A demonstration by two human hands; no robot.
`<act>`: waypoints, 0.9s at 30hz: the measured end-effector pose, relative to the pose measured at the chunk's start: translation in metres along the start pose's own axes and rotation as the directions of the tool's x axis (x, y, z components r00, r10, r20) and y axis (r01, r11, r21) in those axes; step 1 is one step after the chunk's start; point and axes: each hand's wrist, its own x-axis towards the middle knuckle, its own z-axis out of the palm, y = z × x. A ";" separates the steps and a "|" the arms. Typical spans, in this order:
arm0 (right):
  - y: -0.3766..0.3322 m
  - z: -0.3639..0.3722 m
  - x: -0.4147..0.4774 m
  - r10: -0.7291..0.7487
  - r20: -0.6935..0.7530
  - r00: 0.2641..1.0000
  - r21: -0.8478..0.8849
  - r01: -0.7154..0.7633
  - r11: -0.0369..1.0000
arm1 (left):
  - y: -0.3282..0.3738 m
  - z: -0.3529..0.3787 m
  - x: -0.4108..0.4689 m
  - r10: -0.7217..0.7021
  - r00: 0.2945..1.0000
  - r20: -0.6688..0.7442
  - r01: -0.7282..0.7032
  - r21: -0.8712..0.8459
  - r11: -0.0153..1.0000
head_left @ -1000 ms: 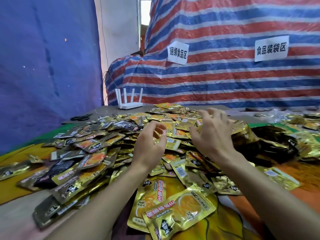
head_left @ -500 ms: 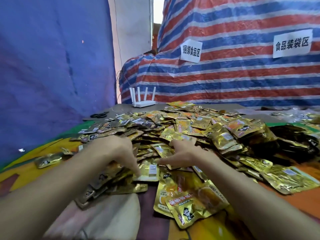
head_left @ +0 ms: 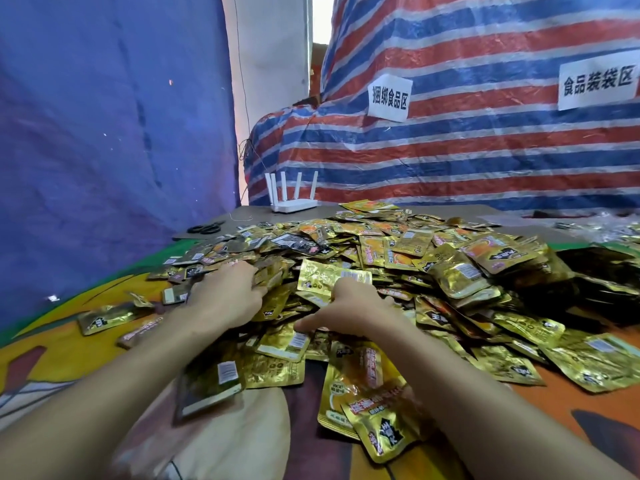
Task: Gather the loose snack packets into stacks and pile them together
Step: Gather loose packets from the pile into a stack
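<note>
Heap: I see a broad mound of gold foil snack packets (head_left: 398, 258) spread over the middle of the table, highest just beyond both hands and thinning toward the near edge.
Left hand: my left hand (head_left: 227, 299) lies palm down on the heap's near-left slope, fingers spread and pushed in among the packets. I cannot tell whether it grips any of them.
Right hand: my right hand (head_left: 353, 306) sits just right of the left, palm down, thumb stretched out leftward. Its fingers curl at the lower edge of a gold packet with a barcode (head_left: 332, 277), which stands tilted up against the heap. Whether the fingers pinch it or only press it, I cannot tell.
Gap between hands: narrow, filled with overlapping packets.
Near strays: a packet with orange print (head_left: 372, 410) lies flat beside my right forearm; a dark-backed packet (head_left: 207, 382) lies beside my left forearm.
Left strays: a single packet (head_left: 109, 317) rests apart on the cloth, well left of my left hand.
Surface: a table cover (head_left: 45, 351) in orange, yellow and green.
Far edge: a white router (head_left: 294, 199) with upright antennas, and black scissors (head_left: 204, 228) to its left.
Backdrop: striped tarpaulin (head_left: 485, 140) carrying two paper signs (head_left: 389, 97).
</note>
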 end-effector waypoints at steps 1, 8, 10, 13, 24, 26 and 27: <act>0.002 0.000 0.000 -0.012 -0.017 1.000 0.027 0.012 1.000 | 0.003 0.000 0.000 0.012 0.999 -0.048 -0.014 -0.026 1.000; 0.020 -0.009 -0.001 -0.091 -0.138 0.986 0.069 0.101 0.992 | 0.041 -0.006 0.004 0.039 0.964 -0.263 -0.137 -0.363 0.922; 0.026 -0.011 0.001 -0.090 -0.220 0.971 0.061 0.106 0.992 | 0.051 -0.002 0.006 0.007 0.946 -0.323 -0.171 -0.483 0.859; 0.034 -0.019 0.004 -0.139 -0.311 0.940 -0.036 0.135 0.990 | 0.062 0.002 0.008 -0.075 0.916 -0.395 -0.202 -0.613 0.764; 0.031 -0.013 0.007 -0.146 -0.314 0.938 -0.152 0.102 0.983 | 0.070 -0.002 0.018 -0.389 0.851 -0.353 -0.203 -0.904 0.375; 0.038 -0.020 0.005 -0.076 -0.374 0.924 0.036 0.096 0.995 | 0.072 -0.002 0.022 -0.444 0.850 -0.282 -0.189 -0.952 0.241; 0.043 -0.025 0.004 -0.035 -0.402 0.915 0.172 0.113 0.979 | 0.075 -0.002 0.023 -0.471 0.849 -0.241 -0.179 -0.968 0.174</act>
